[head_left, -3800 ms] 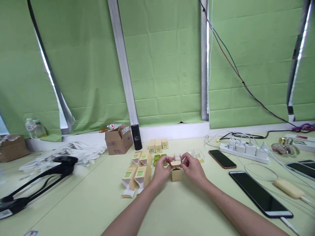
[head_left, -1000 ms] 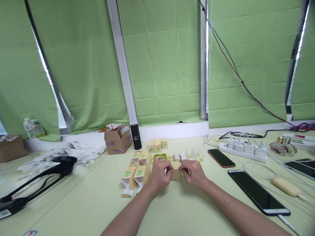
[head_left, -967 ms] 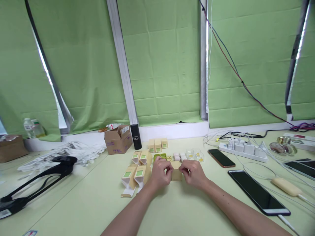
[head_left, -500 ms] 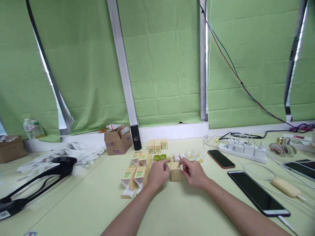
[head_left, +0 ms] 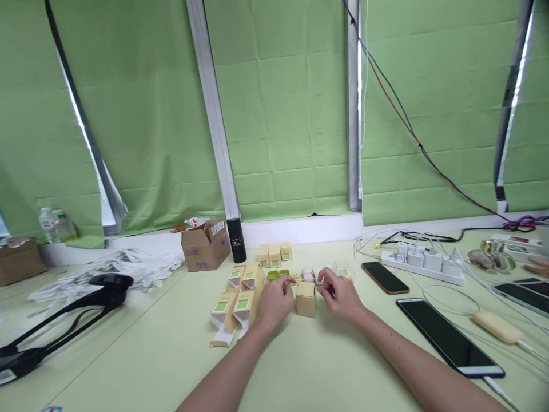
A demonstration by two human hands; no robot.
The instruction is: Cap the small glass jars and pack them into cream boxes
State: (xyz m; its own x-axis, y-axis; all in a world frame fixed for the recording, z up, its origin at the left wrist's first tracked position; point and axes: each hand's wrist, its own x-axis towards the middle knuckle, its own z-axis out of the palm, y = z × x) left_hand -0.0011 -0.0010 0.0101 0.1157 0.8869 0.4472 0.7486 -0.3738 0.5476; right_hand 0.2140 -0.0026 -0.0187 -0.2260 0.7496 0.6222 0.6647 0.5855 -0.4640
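A small closed kraft paper box (head_left: 306, 302) stands upright on the table between my hands. My left hand (head_left: 277, 298) is just left of it, fingers bent with nothing seen in them; whether a fingertip touches the box I cannot tell. To the right, my right hand (head_left: 339, 294) is held slightly apart from the box, its thumb and forefinger separated and nothing between them. Several kraft boxes with green labels and open white flaps (head_left: 243, 303) lie left of my left hand. Beyond the hands are green pieces (head_left: 278, 274), pale pink pieces (head_left: 307, 274) and clear round containers (head_left: 344, 268).
Three small labelled boxes (head_left: 275, 255) stand farther back. A black cylinder (head_left: 237, 240) and a cardboard carton (head_left: 206, 249) are back left. Phones (head_left: 448, 336), a power strip (head_left: 422, 266) and white cables lie right. A black frame-like object (head_left: 68, 320) is at left.
My right hand has let go of the kraft box and drawn a little away to the right. My left hand has barely moved beside the box.
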